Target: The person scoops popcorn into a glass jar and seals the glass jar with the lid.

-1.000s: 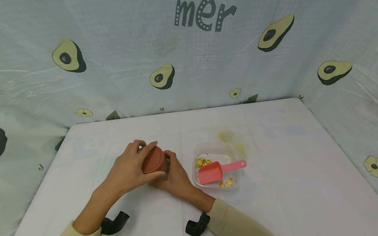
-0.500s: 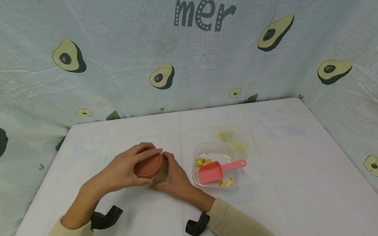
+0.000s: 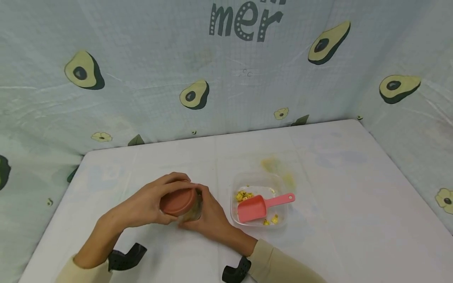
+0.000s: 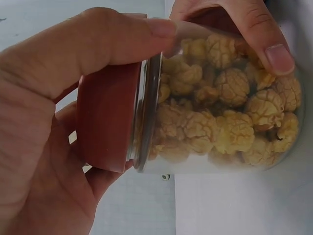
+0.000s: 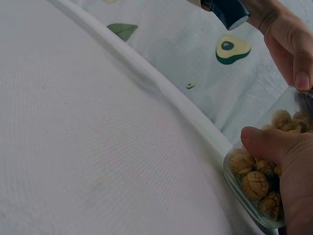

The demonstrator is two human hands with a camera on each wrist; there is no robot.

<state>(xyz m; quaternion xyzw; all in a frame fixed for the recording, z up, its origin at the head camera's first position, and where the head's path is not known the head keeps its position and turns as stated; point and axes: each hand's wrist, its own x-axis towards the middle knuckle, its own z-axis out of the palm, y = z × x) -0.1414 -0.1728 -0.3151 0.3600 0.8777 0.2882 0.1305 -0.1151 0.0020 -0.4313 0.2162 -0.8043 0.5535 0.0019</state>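
Note:
A clear jar (image 4: 230,122) packed with round popcorn pieces is between both hands, left of the middle of the table in the head view. Its reddish-brown lid (image 3: 178,201) sits on the mouth, with a metallic band below it in the left wrist view. My left hand (image 3: 150,202) grips the lid from the left, thumb reaching over the band onto the glass. Lower down, my right hand (image 3: 211,215) holds the jar's body. In the right wrist view, the right thumb (image 5: 269,143) lies across the glass near the base.
Right of the hands stands a clear plastic tub (image 3: 262,177). A pink scoop (image 3: 253,208) lies in it, its handle over the right rim, beside a few popcorn pieces (image 3: 243,195). A yellow stain (image 3: 270,164) marks the white tablecloth behind.
My left hand has turned around the lid and shifted slightly left and down, its wrist swinging outward. The lid leans more to the left; my right hand stays about in place.

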